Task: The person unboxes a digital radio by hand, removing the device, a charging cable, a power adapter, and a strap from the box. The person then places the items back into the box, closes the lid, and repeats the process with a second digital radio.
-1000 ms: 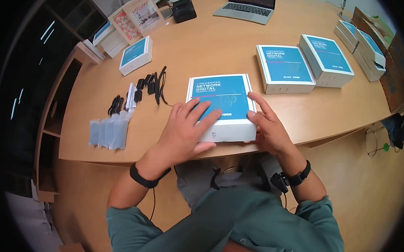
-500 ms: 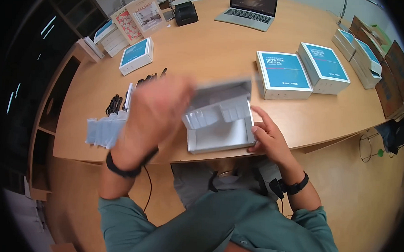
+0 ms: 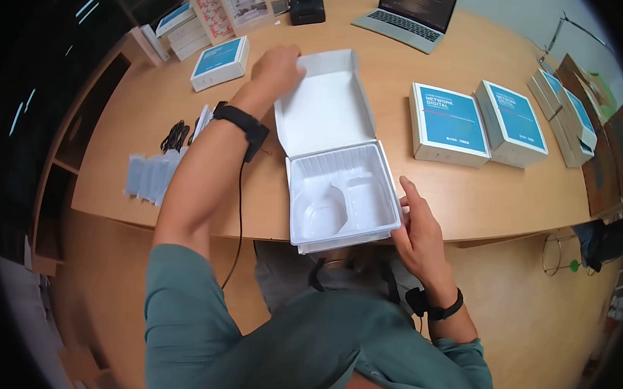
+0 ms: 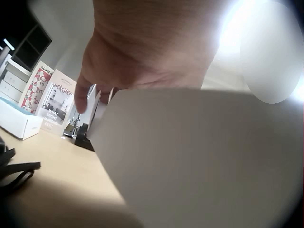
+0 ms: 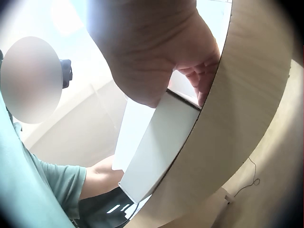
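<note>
A white box [image 3: 347, 243] lies at the table's front edge with its lid [image 3: 326, 101] swung up and back. Inside it sits a white moulded tray [image 3: 345, 192] with shaped hollows. The left hand [image 3: 279, 69] holds the lid's far left corner; in the left wrist view the hand [image 4: 147, 52] is at the lid's edge [image 4: 199, 142], its fingertips partly hidden. At the box's right side, the right hand [image 3: 422, 237] grips the near corner with thumb and fingers. The right wrist view shows that hand [image 5: 161, 52] around the end of the box [image 5: 161, 137].
Two blue-topped boxes [image 3: 453, 124] [image 3: 513, 120] stand at the right, more beside a brown carton [image 3: 609, 148]. Left are pale wrapped packets [image 3: 149, 175], black cables [image 3: 175, 136] and another blue-topped box [image 3: 220, 62]. A laptop [image 3: 409, 21] and black device [image 3: 307, 8] stand behind.
The box has gone from closed to open, its lid swung away from the body and the inner tray uncovered. The left hand has moved from the lid's top to its far corner; the right stays beside the box.
</note>
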{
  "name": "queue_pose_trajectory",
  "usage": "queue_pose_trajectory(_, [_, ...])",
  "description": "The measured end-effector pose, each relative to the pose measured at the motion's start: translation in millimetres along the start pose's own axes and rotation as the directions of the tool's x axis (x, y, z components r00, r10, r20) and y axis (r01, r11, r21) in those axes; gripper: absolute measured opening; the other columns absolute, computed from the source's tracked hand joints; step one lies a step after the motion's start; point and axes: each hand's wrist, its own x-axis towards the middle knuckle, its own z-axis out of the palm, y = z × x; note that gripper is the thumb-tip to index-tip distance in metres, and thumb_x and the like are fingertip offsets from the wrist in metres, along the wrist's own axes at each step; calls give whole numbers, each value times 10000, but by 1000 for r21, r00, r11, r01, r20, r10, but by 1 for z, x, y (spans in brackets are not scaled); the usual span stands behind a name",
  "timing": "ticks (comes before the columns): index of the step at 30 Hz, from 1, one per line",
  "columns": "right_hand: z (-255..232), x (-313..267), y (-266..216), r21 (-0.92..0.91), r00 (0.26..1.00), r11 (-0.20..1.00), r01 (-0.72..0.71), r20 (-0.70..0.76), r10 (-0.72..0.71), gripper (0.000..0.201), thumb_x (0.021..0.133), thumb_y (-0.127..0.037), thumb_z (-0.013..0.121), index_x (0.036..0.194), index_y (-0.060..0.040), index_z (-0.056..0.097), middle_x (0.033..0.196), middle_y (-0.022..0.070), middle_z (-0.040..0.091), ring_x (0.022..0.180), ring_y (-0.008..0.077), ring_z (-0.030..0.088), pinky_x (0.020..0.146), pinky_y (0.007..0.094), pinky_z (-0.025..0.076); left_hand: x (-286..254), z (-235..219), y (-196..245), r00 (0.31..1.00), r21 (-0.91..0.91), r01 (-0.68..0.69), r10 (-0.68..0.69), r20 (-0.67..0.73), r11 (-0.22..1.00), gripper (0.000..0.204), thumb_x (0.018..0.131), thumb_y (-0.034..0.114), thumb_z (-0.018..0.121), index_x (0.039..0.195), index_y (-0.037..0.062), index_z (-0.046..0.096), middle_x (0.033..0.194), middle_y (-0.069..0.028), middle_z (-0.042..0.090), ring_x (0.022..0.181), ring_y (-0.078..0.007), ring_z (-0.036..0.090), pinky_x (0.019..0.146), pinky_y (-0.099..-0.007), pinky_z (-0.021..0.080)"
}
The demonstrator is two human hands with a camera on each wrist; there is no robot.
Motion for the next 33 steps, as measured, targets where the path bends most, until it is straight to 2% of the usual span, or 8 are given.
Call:
queue_pose_trajectory(4, [3,1,14,17,979,980,198,-45,-197,559,978,21,585,1525,-72,654,1368,233,630,1065,379,726,934,441,594,-28,2,17,944,221,140,-198,263,965,569,962,278,784,1477,81,643,1522,-240,589,1341,-488,631,1103,-548,541])
queue_pose_trajectory(6, [1,1,17,62,982,980,189,-31,-188,566,958,46,567,1503,-65,672,1373,229,634,1115,373,716,962,425,585,-47,0,11,997,-11,-60,60,50,998,562,968,275,789,1480,89,649,1566,-263,561,1391,-516,586,1165,-557,495])
queue_pose_trajectory(9, [-2,0,22,135,984,975,179,-11,-179,588,923,79,530,1472,-50,697,1396,231,641,1197,373,699,1015,403,567,-100,-21,18,981,-51,-168,162,-107,985,579,975,276,794,1502,94,638,1624,-296,504,1481,-510,514,1234,-524,437])
queue_pose_trajectory(13, [-9,1,30,206,970,953,224,44,-237,556,929,-22,533,1460,-9,695,1451,260,641,1281,402,680,1069,408,548,-165,-23,17,998,-295,-3,-16,-64,955,557,984,298,777,1478,76,649,1669,-355,424,1544,-521,448,1255,-509,416])
queue_pose_trajectory(21, [-11,-8,34,363,949,911,196,163,-269,724,987,-491,666,1500,20,658,1546,276,587,1359,433,646,1116,450,535,-142,2,19,995,-381,-20,-17,-95,924,478,994,284,756,1413,62,693,1647,-310,498,1508,-467,514,1240,-478,423])
queue_pose_trajectory(23, [-9,-11,40,224,932,940,258,199,-304,884,886,-600,807,1513,4,653,1550,267,575,1362,426,642,1123,465,538,-123,11,28,995,-353,-72,41,-94,933,440,995,273,732,1382,64,708,1615,-294,535,1433,-476,569,1189,-484,473])
queue_pose_trajectory(29, [2,-13,20,42,971,980,197,132,-200,784,843,-367,950,1492,-34,663,1512,248,595,1342,405,651,1103,485,561,-70,16,42,998,-354,48,-30,57,934,387,999,264,703,1324,57,732,1460,-229,672,1340,-411,650,1140,-470,510])
queue_pose_trajectory(33, [5,-8,20,41,973,976,213,81,-215,718,855,-303,935,1465,-32,672,1560,244,570,1292,393,684,1058,481,588,-81,25,29,988,-403,-139,97,-124,905,394,1016,289,692,1314,36,735,1388,-224,712,1276,-417,688,1088,-461,544])
